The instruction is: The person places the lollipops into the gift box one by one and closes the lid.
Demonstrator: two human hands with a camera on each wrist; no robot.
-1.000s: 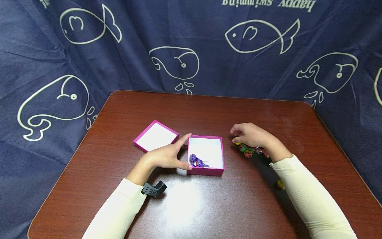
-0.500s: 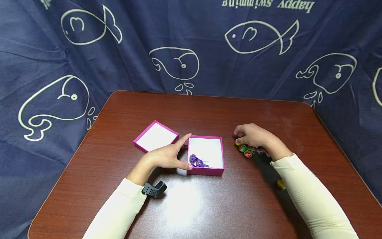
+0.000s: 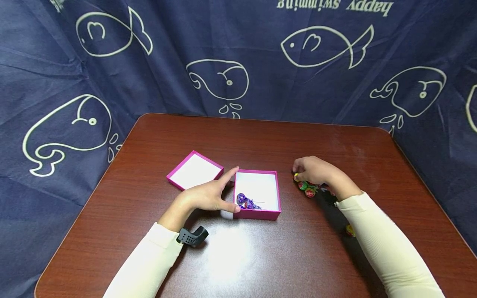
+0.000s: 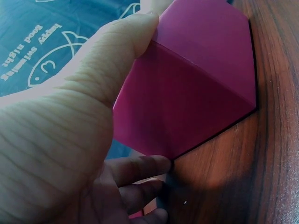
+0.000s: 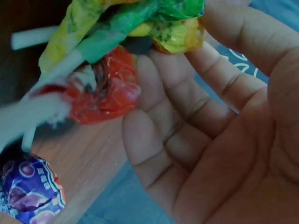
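My left hand holds a pink square box at its left side, thumb at the front corner and index finger at the back corner. Purple-wrapped lollipops lie inside at the box's front left. In the left wrist view, the thumb presses the box wall. Right of the box, my right hand pinches a yellow-wrapped lollipop between thumb and fingers. Beside it are a green lollipop and a red one, whose wrapper touches the other fingers. A purple lollipop lies farther off.
The pink lid, white inside, lies behind and left of the box. A lone yellow lollipop sits by the right forearm. A dark wrist strap circles the left wrist. A blue cloth hangs behind the brown table.
My right hand has shifted slightly right and lowered its fingertips onto the yellow lollipop. The left hand, box and lid look unmoved.
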